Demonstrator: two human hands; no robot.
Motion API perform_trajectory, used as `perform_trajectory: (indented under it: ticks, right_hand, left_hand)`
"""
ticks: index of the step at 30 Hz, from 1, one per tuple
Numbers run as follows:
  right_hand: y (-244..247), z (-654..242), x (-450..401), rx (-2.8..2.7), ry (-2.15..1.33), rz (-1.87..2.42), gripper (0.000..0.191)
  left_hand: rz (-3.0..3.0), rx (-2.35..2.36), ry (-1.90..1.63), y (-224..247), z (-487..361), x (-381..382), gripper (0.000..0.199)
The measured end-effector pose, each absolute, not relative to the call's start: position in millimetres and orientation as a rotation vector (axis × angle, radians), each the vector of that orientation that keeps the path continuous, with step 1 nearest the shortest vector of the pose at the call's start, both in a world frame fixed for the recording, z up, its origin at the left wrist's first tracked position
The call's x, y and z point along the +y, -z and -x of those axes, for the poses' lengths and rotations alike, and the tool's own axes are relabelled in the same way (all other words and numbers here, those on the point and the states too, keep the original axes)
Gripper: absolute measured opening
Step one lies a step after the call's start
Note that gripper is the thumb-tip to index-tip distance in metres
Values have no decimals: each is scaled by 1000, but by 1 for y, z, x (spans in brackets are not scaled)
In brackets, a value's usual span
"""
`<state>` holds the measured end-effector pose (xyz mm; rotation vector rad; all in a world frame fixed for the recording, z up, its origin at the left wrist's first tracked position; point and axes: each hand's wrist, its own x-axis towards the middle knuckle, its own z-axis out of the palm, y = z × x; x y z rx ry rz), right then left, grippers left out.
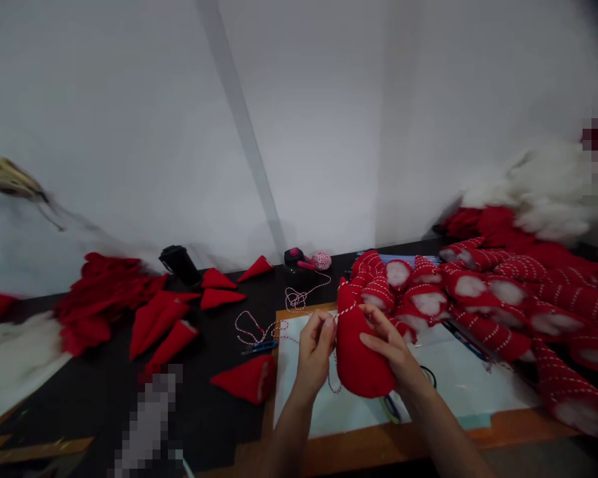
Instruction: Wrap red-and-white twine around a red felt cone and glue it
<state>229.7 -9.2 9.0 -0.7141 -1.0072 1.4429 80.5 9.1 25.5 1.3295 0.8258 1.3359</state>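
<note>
A plump red felt piece [363, 352] with a narrow top is held up over the white board [458, 392]. My right hand [391, 342] is closed around its right side, thumb on the front. At its upper left edge, my left hand [316, 345] pinches a red-and-white twisted cord [345, 310], which crosses the piece near its narrow top. Loose loops of the cord [299, 299] lie on the black table to the left, leading to a small ball of cord [321, 259].
Stuffed red cones with white stitching [471, 285] pile up on the right, white stuffing [553, 192] behind them. Plain red cones [164, 325], red cloth [104, 292] and a black cup [180, 265] are on the left. Scissors [391, 408] lie beneath the held piece.
</note>
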Motion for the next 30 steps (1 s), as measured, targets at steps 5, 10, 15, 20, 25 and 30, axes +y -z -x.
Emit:
perform_trajectory:
  ticks: [5,10,15,20,25,30]
  right_hand:
    - [-4,-230,-9,-1015,-1291,844,38]
    - [-6,-230,-11,-1189,-1211,871,48]
    - [-14,-229,-15,-1021,-1336,777,54]
    - [-11,-227,-15,-1046,-1301,793,46]
    - [-4,-226,-11,-1193,-1077,894,42]
    - [-7,-231,-15,-1038,-1306,819,47]
  left_hand:
    - [-1372,884,-1356,-19,-80,10,33]
    - [-1360,849,-1333,-17,-81,9,31]
    - [-1327,844,-1342,-20,-80,7,33]
    - [-1338,853,-1388,-29,-78,4,34]
    - [-1354,815,-1426,-36,-76,2,31]
    - [-1327,880,-1414,-30,-76,2,34]
